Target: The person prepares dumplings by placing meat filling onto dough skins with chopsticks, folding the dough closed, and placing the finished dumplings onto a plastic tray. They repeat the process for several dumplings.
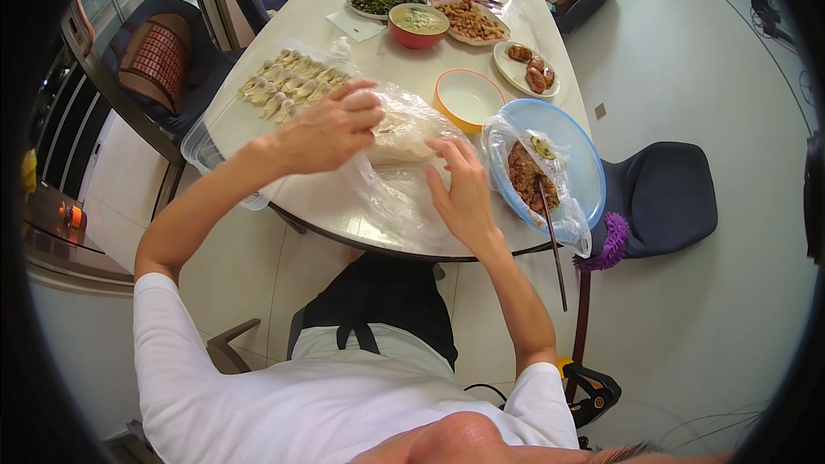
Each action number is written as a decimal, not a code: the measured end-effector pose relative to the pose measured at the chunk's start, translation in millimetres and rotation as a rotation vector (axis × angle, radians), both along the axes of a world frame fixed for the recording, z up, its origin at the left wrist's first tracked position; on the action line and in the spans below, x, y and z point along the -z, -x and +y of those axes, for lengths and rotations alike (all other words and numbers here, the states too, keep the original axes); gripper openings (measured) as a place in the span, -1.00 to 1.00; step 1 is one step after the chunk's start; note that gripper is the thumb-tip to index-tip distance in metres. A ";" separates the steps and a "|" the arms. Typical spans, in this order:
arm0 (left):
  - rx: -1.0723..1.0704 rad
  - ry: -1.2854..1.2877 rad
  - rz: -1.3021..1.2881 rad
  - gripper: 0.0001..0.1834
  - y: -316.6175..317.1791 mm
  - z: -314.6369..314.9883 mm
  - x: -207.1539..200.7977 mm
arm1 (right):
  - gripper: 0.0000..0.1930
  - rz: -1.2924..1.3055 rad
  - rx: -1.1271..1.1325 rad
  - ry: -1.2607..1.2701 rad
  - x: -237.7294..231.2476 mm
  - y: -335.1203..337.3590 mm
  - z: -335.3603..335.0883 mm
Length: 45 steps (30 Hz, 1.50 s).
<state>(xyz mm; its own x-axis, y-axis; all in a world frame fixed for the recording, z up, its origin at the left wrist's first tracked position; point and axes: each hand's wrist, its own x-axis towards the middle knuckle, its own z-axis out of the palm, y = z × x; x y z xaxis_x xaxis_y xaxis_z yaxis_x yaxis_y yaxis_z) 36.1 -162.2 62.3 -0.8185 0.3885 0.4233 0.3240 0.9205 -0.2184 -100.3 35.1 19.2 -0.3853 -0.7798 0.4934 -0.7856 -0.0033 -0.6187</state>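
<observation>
We have a clear, crinkled plastic bag (414, 120) on the white tabletop (322, 193), between our left hand (339, 127), curled, grip indeterminable, and our right hand (466, 195), thumb spread from fingers. We judge it light, limp, slippery: pinch its loose edge.

The tabletop (314, 198) here is glossy off-white with a dark edge. The plastic bag (395, 198) is clear, and its contents (400, 136) look pale cream, though glare makes me unsure of the shade. The dumplings (290, 84) are yellowish beige. I see a light blue basin (593, 163), brown filling (526, 176), dark brown chopsticks (554, 249), an orange-rimmed bowl (444, 110), white inside, and a red soup bowl (418, 39). That cushion (156, 60) has a grid of reddish-brown squares; the chair (666, 198) is dark navy, the fluffy cloth (614, 242) purple, the T-shirt (344, 412) plain white.
</observation>
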 end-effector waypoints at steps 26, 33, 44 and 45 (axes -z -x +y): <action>-0.369 0.086 -0.134 -0.79 -0.9 -47.4 11.6 | -0.89 0.368 -0.225 -0.113 -15.8 -6.2 -51.1; -0.463 0.180 -0.266 -0.88 -1.9 -44.9 2.5 | -0.79 0.448 -0.063 -0.115 -19.7 -2.1 -71.3; -0.180 -0.488 -0.120 -0.54 1.6 -23.9 16.4 | -0.73 0.047 -0.186 -0.396 -16.2 13.8 -104.6; -0.099 -0.773 -0.139 -0.51 0.9 -21.3 13.0 | -0.72 0.003 -0.123 -0.352 -16.5 17.5 -102.1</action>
